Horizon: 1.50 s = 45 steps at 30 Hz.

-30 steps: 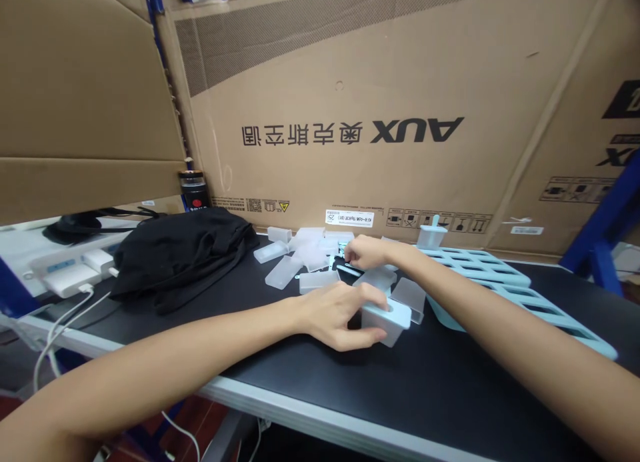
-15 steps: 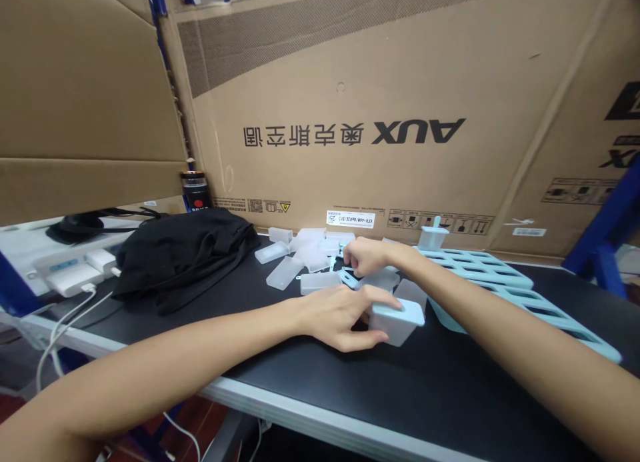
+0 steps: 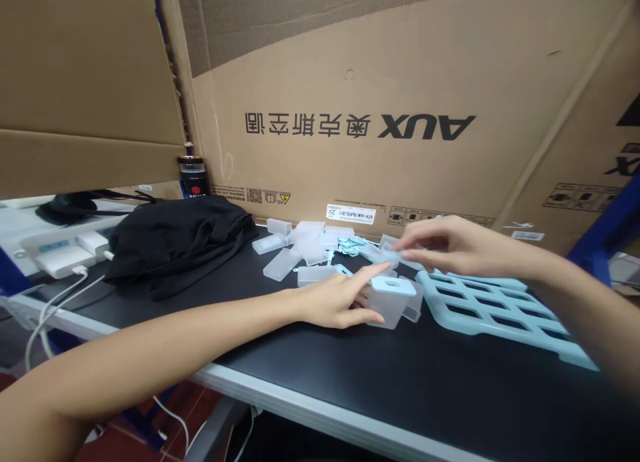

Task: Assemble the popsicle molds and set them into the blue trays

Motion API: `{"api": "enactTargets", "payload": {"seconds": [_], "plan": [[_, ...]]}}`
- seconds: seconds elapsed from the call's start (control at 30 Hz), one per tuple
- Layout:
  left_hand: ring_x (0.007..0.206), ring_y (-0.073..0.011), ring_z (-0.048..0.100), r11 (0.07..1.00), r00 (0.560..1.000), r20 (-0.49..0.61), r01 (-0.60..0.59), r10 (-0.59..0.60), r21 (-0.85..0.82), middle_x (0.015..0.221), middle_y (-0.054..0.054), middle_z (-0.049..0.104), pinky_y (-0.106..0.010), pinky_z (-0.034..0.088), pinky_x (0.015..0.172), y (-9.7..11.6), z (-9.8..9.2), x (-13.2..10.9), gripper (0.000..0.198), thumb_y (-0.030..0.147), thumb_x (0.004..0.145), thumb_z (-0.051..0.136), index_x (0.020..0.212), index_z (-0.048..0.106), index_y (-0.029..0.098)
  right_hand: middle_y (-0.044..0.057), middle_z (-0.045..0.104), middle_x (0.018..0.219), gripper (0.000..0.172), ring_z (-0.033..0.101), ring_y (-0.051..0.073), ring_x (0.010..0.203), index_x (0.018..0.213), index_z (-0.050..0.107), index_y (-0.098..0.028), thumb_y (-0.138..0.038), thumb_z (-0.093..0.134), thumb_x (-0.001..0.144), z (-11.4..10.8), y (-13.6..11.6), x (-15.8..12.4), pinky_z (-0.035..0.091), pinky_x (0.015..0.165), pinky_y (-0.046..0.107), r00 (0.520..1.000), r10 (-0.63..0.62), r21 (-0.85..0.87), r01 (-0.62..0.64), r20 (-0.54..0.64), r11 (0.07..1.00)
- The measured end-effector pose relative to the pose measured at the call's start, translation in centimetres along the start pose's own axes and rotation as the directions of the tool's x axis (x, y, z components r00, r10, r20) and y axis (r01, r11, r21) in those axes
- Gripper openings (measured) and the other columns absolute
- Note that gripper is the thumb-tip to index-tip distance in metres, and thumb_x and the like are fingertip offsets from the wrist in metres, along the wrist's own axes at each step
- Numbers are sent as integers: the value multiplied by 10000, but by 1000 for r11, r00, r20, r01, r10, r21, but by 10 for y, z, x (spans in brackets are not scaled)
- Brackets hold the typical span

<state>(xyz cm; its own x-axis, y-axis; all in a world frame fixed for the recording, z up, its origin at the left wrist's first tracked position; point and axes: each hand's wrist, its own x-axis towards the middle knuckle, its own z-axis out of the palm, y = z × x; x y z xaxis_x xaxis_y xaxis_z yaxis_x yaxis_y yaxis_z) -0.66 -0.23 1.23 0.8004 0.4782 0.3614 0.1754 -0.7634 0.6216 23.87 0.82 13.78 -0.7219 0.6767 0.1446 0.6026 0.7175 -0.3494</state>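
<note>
My left hand [image 3: 350,297] steadies a frosted ice pop mold [image 3: 387,309], its thumb and fingers on the sides. A pale blue lid [image 3: 394,286] with a slot in the middle caps this upright mold. My right hand [image 3: 440,245] is above and behind it, fingertips pinched on a blurred light blue stick [image 3: 395,255]. Behind the left hand lies a loose group of frosted molds [image 3: 281,264]. Beside them is a heap of light blue sticks [image 3: 351,245]. Another clear mold [image 3: 414,302] touches the capped one on its right.
Pale blue slotted racks [image 3: 473,315] lie to the right, partly under my right forearm. A black cloth bag [image 3: 180,239] and a white power strip [image 3: 65,252] with cables occupy the left. A large cardboard box [image 3: 320,69] stands along the back, near a dark jar [image 3: 193,177].
My right hand has lifted from the stick heap and moved right, carrying a light blue stick. My left hand stays on the capped mold, its index finger now off the lid's top.
</note>
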Motion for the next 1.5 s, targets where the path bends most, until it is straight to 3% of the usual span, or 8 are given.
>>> {"api": "enactTargets", "payload": {"seconds": [0.2, 0.67, 0.83, 1.03, 1.17, 1.3, 1.4, 1.5], "plan": [[960, -237, 728, 997, 1000, 4, 16, -15, -71, 1041, -103, 721, -382, 579, 861, -2, 0, 1, 831, 349, 918, 636, 1546, 109, 219, 55, 699, 854, 292, 634, 192, 744, 865, 753, -255, -527, 653, 836, -9, -8, -8, 516, 666, 314, 998, -24, -43, 26, 54, 999], [1025, -221, 716, 990, 998, 25, 55, -52, -130, 1136, -120, 713, -368, 587, 901, 0, 0, 4, 766, 316, 903, 661, 1521, 220, 213, 40, 703, 883, 225, 624, 183, 719, 936, 762, -291, -401, 612, 809, -7, -29, 3, 496, 609, 302, 974, 29, -135, 1, 223, 991], [1026, -230, 719, 986, 998, 24, 57, -54, -157, 1132, -137, 719, -370, 594, 893, -1, 0, 4, 700, 346, 892, 675, 1462, 299, 194, 18, 651, 770, 369, 578, 159, 637, 1082, 708, -271, -478, 655, 782, -3, -24, 8, 454, 546, 279, 981, 37, -118, -15, 191, 993], [1018, -226, 721, 985, 998, 24, 68, -65, -156, 1127, -139, 721, -359, 591, 878, -2, 1, 3, 640, 366, 887, 679, 1408, 353, 190, -9, 576, 680, 416, 538, 130, 594, 1043, 708, -247, -549, 698, 758, 13, -14, 3, 418, 549, 257, 984, 49, -98, -32, 172, 995], [1066, -224, 697, 997, 999, 19, 42, -41, -72, 1158, -103, 719, -358, 553, 915, 1, -2, 3, 728, 439, 852, 705, 1436, 330, 219, 10, 608, 698, 406, 562, 141, 619, 1053, 718, -250, -557, 676, 790, 11, -10, -7, 441, 585, 269, 990, 23, -115, -7, 139, 993], [1170, -249, 608, 955, 996, -76, -21, 45, 296, 1252, -80, 674, -403, 481, 986, 0, -4, 5, 657, 523, 861, 663, 1398, 435, 221, 52, 659, 731, 459, 586, 140, 628, 1082, 720, -241, -590, 656, 791, -28, 15, -27, 430, 588, 275, 983, 176, -140, -169, 42, 976], [1185, -248, 555, 868, 989, -75, -73, 126, 491, 1252, -75, 667, -401, 453, 998, -1, -3, 7, 433, 481, 936, 573, 1256, 581, 189, 67, 707, 838, 555, 635, 162, 703, 1170, 696, -241, -603, 681, 749, -68, 61, -41, 423, 636, 303, 912, 408, -216, -393, 30, 894], [1278, -257, 482, 800, 988, -80, -56, 129, 598, 1366, -48, 601, -433, 386, 1076, -1, -1, 7, 349, 450, 966, 522, 1208, 615, 217, 99, 725, 932, 536, 665, 239, 830, 1093, 726, -209, -605, 689, 734, -93, 117, -46, 465, 732, 346, 882, 471, -324, -446, -2, 834]]}}
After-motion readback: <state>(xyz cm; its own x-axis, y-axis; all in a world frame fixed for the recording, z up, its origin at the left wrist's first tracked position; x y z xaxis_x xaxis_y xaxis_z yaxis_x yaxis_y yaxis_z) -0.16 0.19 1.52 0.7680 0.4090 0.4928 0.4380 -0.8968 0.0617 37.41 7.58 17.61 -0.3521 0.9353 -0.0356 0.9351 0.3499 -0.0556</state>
